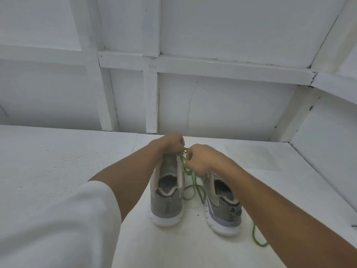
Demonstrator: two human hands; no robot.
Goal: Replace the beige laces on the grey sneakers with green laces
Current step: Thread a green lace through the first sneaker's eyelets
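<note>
While my left hand [170, 145] and right hand [201, 161] curl over the left sneaker [167, 190], each pinches the green lace [193, 182]. I judge it soft, light and limp, best gripped near its tip. Thin and bright, it loops down towards the table [58, 161], beside the right sneaker [222, 206].

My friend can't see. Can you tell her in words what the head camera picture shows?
A person's left hand and right hand pinch a green lace over the fronts of two grey sneakers, which stand side by side on a white table, heels toward the camera. Loose lace loops down between the shoes.
</note>
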